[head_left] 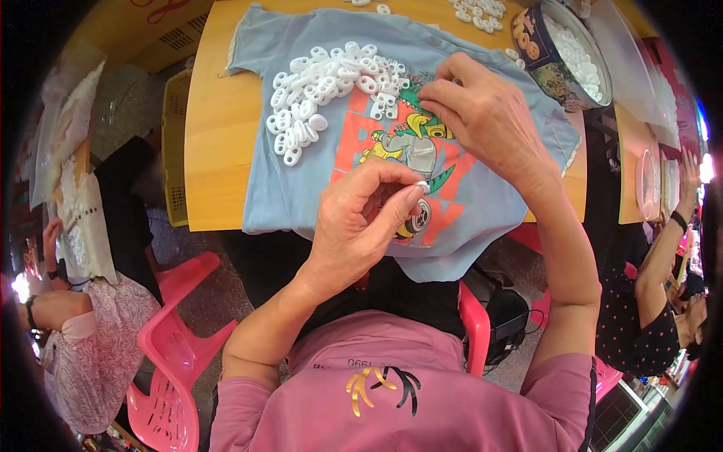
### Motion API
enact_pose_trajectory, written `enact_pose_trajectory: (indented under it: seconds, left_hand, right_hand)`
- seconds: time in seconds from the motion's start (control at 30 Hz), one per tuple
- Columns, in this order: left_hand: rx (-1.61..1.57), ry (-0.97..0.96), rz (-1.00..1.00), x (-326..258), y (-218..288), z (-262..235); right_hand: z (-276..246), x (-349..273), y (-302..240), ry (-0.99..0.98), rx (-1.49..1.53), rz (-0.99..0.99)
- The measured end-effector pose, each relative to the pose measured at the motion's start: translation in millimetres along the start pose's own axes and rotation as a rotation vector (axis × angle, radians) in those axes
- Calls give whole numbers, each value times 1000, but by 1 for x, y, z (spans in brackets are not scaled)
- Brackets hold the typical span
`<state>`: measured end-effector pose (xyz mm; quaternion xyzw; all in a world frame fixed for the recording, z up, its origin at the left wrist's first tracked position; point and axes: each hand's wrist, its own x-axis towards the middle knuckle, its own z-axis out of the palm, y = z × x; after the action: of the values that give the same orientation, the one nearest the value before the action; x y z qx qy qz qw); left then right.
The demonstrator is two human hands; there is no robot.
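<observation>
My left hand (350, 222) is closed over the lower part of a light blue T-shirt (279, 200), pinching a small white plastic piece (423, 186) between thumb and forefinger. Farther up and to the right, my right hand (486, 113) has its thumb and fingertips drawn together above the shirt's printed picture; anything they hold is hidden. Just left of those fingertips lie several small white two-holed pieces (385, 104). Beyond them is a heap of larger white oval pieces with holes (301, 113), spread over the shirt.
Under the shirt is a yellow wooden table (215, 166). A round tin (553, 71) full of white pieces stands at the back right, near more loose pieces (478, 11). A yellow crate (175, 143) and pink chair (169, 354) are on the left. Other people sit at both sides.
</observation>
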<state>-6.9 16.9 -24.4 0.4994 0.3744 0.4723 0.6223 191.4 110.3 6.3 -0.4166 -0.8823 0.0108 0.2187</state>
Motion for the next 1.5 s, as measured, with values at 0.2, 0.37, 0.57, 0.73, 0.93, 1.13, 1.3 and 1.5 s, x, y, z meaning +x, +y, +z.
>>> enact_pose_trajectory:
  seconds: [0.2, 0.37, 0.57, 0.73, 0.93, 1.13, 1.3, 1.5]
  left_hand:
    - [-10, 8, 8, 1, -1, 1]
    - [-44, 8, -23, 0, 1, 0]
    - [-165, 25, -74, 2, 5, -5]
    - [-274, 13, -120, 4, 6, -7]
    - [-285, 26, -114, 6, 5, -7]
    - [-268, 46, -93, 5, 3, -6]
    - [-236, 46, -76, 4, 2, -6]
    - [-225, 48, -55, 2, 2, -5]
  right_hand:
    - [3, 6, 0, -48, -76, -34]
    - [3, 13, -5, -62, -76, -77]
    - [-19, 1, -19, -108, 375, 294]
    - [-10, -21, -33, 77, 808, 466]
    - [3, -46, -57, 108, 1310, 672]
    - [13, -50, -79, 233, 1391, 803]
    - [14, -50, -85, 250, 1442, 793]
    - [16, -52, -91, 289, 1319, 770]
